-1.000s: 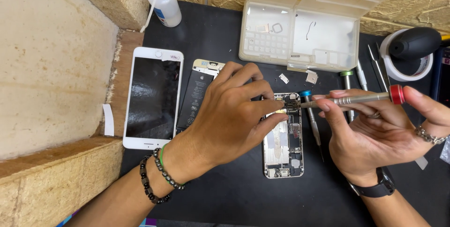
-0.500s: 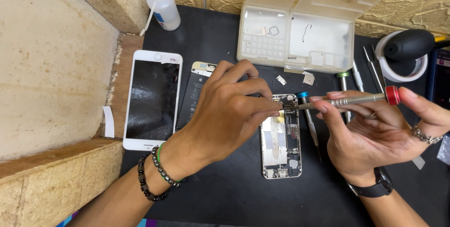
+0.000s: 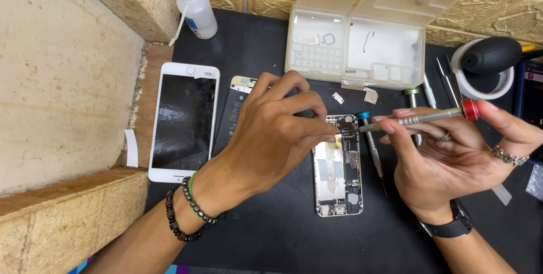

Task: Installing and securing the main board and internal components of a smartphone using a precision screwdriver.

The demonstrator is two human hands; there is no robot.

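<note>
A black desk (image 3: 271,234) carries a clear plastic parts box (image 3: 362,36) with its lid up at the back, and a white-framed phone screen (image 3: 184,121) lying face up at left. An opened silver phone body (image 3: 338,166) lies at centre, between the hands. The left hand (image 3: 271,132) covers its upper left, fingers pressed together at the top edge. The right hand (image 3: 447,161) pinches a slim red-capped metal screwdriver (image 3: 421,116), tip at the phone's top. A blue-capped screwdriver (image 3: 370,144) lies just beside the phone.
</note>
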